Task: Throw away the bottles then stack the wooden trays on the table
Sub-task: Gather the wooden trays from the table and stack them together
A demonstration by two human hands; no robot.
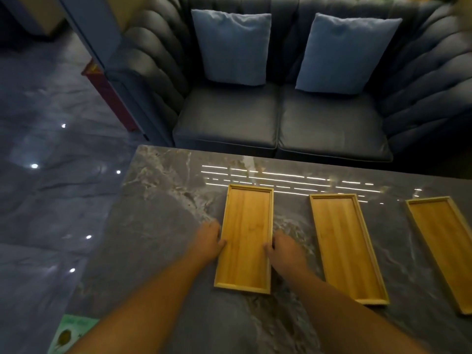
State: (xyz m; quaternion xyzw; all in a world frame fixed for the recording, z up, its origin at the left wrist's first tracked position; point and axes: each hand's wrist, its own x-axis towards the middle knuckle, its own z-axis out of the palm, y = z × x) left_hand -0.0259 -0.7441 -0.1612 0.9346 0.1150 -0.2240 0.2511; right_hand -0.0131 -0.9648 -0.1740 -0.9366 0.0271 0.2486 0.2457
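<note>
Ok, both hands on the leftmost tray (245, 238). Left hand (208, 242) pinches its left long rim, right hand (283, 251) pinches the right rim, thumbs hooked over the edges, fingers narrow round the wood. Tray looks flat on the table (163, 221); can't tell if it's lifted yet. Middle tray (344, 246) sits near on the right, third tray (444, 246) further right, partly cut by frame edge. No bottles in view, so prob that part is done and stacking is the step now.

Risks, imo:
- rims are thin, grip is fingertip only w/ hands at mid-length → tray could tip end-down or slip on lift.
- polished stone top is slick → target tray may skate when the first one lands on it, stack ends up skewed.
- trays aren't parallel, third is angled → needs rotating to nest, else rim sits on rim and rocks.

Surface: dark grey marble-look slab, glossy, light strips reflected at far edge. Room: dim, dark padded sofa (281, 123) behind table w/ two pale blue cushions (232, 47), glossy dark floor (46, 175) left w/ spot reflections.
</note>
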